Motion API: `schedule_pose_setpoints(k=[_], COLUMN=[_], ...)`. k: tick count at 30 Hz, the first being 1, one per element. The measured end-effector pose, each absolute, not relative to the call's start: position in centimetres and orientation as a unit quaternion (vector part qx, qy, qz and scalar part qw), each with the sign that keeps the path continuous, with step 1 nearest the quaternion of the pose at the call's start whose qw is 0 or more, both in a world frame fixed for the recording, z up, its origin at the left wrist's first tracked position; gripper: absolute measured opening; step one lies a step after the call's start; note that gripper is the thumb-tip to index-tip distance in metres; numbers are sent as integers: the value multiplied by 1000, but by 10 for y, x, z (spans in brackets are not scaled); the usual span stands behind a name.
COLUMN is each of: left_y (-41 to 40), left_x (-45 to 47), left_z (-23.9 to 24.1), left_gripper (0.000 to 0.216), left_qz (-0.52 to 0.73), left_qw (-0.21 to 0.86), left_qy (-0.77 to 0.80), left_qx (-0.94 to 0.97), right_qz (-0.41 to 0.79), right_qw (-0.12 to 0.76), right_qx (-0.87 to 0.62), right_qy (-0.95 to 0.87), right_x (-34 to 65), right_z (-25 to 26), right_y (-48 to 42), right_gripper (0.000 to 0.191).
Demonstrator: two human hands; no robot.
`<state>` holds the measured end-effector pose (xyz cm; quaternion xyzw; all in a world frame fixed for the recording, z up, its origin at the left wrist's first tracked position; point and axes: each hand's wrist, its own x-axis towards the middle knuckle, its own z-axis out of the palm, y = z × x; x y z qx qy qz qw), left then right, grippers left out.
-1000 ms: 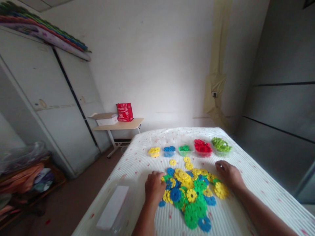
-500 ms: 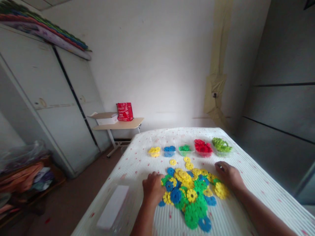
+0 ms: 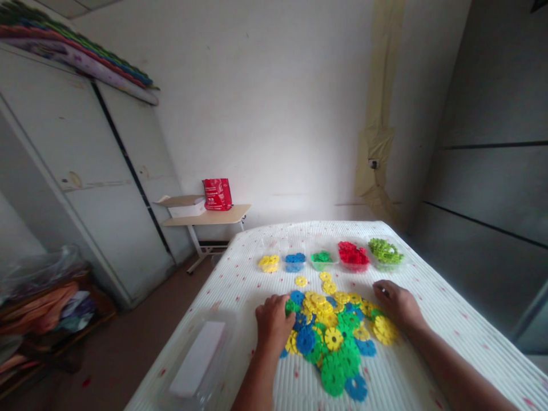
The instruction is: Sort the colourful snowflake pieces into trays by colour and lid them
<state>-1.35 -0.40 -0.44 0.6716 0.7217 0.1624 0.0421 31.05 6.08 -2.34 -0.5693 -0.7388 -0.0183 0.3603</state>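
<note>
A heap of flower-shaped plastic discs in yellow, blue and green lies on the table between my hands. At its left edge is my left hand, with thumb and fingers closed on a green disc. My right hand rests at the heap's right side, fingers curled and thumb near the index finger; whatever they hold, if anything, is hidden. A large yellow disc lies just beside it. Loose yellow discs lie beyond the heap.
Behind the heap, clear tubs hold yellow, blue, green, red and light green pieces. A clear plastic box with a white block stands at the left. Farther back, a side table bears a red bag.
My left hand has shifted slightly right and away from me, along with the green disc at its fingertips. My right hand has hardly moved.
</note>
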Motion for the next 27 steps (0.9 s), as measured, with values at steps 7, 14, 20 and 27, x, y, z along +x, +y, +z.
schedule_pose_setpoints(k=[7, 14, 20, 27], left_y=[-3, -3, -1, 0], left_x=[-13, -10, -7, -4], left_z=[-1, -3, -5, -9], left_gripper=[35, 31, 38, 39], left_qz=[147, 156, 175, 167], left_qw=[41, 52, 79, 60], left_qy=[740, 717, 709, 710], left_qx=[656, 678, 679, 682], right_qz=[-19, -21, -23, -22], right_qw=[348, 343, 357, 348], right_qx=[-570, -566, -564, -562], right_qy=[-744, -749, -745, -750], right_x=[311, 309, 309, 308], right_z=[-25, -21, -21, -20], right_y=[61, 59, 60, 59], right_gripper=[31, 33, 31, 31])
